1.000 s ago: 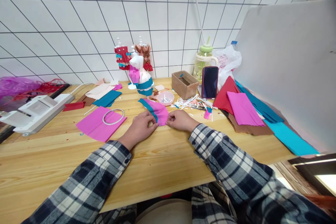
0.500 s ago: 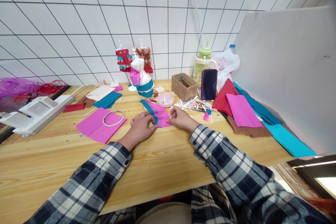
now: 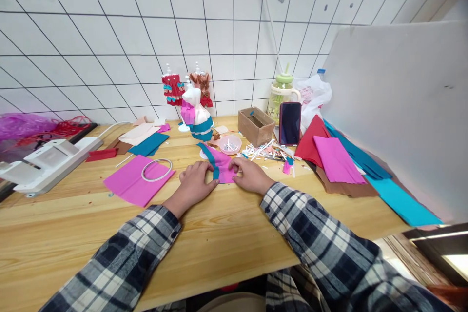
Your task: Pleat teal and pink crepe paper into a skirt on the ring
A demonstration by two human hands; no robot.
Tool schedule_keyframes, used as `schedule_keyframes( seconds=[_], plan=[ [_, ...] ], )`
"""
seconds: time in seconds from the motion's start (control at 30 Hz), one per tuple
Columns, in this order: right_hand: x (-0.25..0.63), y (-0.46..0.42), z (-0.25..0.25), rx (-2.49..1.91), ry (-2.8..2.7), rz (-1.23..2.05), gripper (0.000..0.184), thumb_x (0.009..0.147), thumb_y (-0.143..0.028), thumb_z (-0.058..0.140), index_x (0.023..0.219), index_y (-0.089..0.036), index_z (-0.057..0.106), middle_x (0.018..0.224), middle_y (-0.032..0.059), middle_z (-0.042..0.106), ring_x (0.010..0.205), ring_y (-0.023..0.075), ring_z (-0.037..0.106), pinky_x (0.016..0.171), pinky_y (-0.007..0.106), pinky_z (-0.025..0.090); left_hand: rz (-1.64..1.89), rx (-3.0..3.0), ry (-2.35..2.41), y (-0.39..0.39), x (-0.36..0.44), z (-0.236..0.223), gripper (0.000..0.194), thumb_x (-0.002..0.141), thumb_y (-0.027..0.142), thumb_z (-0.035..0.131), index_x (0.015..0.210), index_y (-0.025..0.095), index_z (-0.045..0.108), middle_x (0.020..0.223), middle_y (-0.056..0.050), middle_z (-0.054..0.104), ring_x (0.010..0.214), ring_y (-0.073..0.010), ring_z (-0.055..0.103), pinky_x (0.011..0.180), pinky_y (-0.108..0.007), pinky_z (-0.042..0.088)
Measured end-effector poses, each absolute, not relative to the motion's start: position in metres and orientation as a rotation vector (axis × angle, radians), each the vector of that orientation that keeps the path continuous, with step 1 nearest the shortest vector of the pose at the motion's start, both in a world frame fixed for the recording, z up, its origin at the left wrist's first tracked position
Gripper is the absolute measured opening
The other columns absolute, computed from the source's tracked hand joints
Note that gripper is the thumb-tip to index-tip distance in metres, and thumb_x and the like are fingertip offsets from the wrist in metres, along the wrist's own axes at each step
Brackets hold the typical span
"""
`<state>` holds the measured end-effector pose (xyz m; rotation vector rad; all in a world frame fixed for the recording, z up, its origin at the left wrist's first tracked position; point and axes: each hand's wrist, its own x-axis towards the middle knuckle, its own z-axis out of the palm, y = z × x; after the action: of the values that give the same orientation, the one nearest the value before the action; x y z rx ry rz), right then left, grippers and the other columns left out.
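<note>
A pink crepe paper piece (image 3: 225,162) with a teal strip along its left side lies on the table between my hands. My left hand (image 3: 193,184) is closed at its teal lower-left edge, thumb near the corner. At the right edge, the fingers of my right hand (image 3: 251,175) pinch the pink paper, which looks slightly rumpled. Just behind it are a small pink dish (image 3: 230,145) holding tiny bits and a white dress-form figure (image 3: 197,112) wearing pink and teal paper.
To the left, a white ring (image 3: 157,180) rests on a pink sheet (image 3: 127,183), near a white power strip (image 3: 47,168). Paper scraps (image 3: 261,150), a cardboard box (image 3: 256,129), a phone (image 3: 290,123) and a green-lidded bottle (image 3: 278,97) stand behind; folded coloured papers (image 3: 336,161) lie right.
My right hand has shifted slightly left along the pink paper, closer to my left hand. The paper between them is narrower and more rumpled. The view has tilted up a little.
</note>
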<state>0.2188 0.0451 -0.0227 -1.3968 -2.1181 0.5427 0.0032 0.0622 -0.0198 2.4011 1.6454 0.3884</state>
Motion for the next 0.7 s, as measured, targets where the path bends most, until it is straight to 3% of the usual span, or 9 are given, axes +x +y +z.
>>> schedule_keyframes(
  seconds=[0.07,0.2,0.37,0.43,0.5,0.6,0.7],
  plan=[
    [0.220,0.039,-0.017,-1.209,-2.252,0.418,0.021,0.084,-0.020,0.063,0.104,-0.022,0.065,0.101,0.0032,0.064,0.093,0.0153,0.057,0.079,0.026,0.041,0.408,2.378,1.656,0.062,0.003,-0.021,0.040,0.077,0.046,0.061,0.110,0.025,0.055,0.118,-0.009,0.059,0.112,-0.0325,0.050,0.086,-0.045,0.038],
    [0.218,0.033,-0.010,-1.194,-2.506,0.246,0.016,0.088,-0.033,0.062,0.096,-0.023,0.072,0.094,0.0052,0.067,0.091,0.0181,0.059,0.078,0.029,0.041,0.459,2.342,1.687,0.062,0.002,-0.025,0.060,0.075,0.049,0.063,0.128,0.027,0.046,0.125,-0.011,0.056,0.116,-0.0343,0.050,0.091,-0.048,0.037],
    [0.216,0.035,-0.009,-1.259,-2.612,0.116,0.017,0.089,-0.031,0.060,0.095,-0.020,0.072,0.092,0.0064,0.069,0.093,0.0200,0.059,0.080,0.031,0.041,0.450,2.349,1.731,0.062,0.002,-0.025,0.088,0.074,0.052,0.065,0.147,0.026,0.024,0.145,-0.016,0.040,0.127,-0.0393,0.040,0.096,-0.053,0.034],
    [0.215,0.035,-0.009,-1.273,-2.611,0.124,0.017,0.090,-0.029,0.057,0.097,-0.020,0.071,0.093,0.0059,0.069,0.092,0.0193,0.059,0.079,0.030,0.041,0.507,2.405,1.730,0.058,0.002,-0.019,0.091,0.073,0.050,0.068,0.148,0.024,0.023,0.147,-0.017,0.037,0.129,-0.0389,0.038,0.099,-0.054,0.033],
    [0.215,0.035,-0.009,-1.285,-2.618,0.121,0.019,0.092,-0.027,0.054,0.098,-0.019,0.070,0.094,0.0061,0.069,0.091,0.0187,0.060,0.078,0.029,0.041,0.636,2.563,1.610,0.054,0.002,-0.012,0.079,0.077,0.043,0.066,0.145,0.024,0.032,0.145,-0.015,0.040,0.129,-0.0351,0.038,0.102,-0.051,0.031],
    [0.213,0.034,-0.009,-1.296,-2.638,0.074,0.021,0.094,-0.028,0.050,0.098,-0.018,0.068,0.094,0.0072,0.068,0.090,0.0190,0.061,0.075,0.029,0.041,0.619,2.836,1.171,0.048,0.003,-0.003,0.034,0.090,0.033,0.053,0.123,0.027,0.058,0.127,-0.009,0.058,0.118,-0.0258,0.051,0.099,-0.042,0.035],
    [0.211,0.032,-0.010,-1.336,-2.626,0.029,0.022,0.094,-0.029,0.047,0.098,-0.017,0.065,0.096,0.0083,0.067,0.090,0.0198,0.061,0.072,0.029,0.041,0.395,2.902,0.967,0.046,0.007,-0.002,0.023,0.092,0.034,0.051,0.107,0.026,0.067,0.107,-0.006,0.069,0.101,-0.0234,0.060,0.088,-0.039,0.040]
  ],
)
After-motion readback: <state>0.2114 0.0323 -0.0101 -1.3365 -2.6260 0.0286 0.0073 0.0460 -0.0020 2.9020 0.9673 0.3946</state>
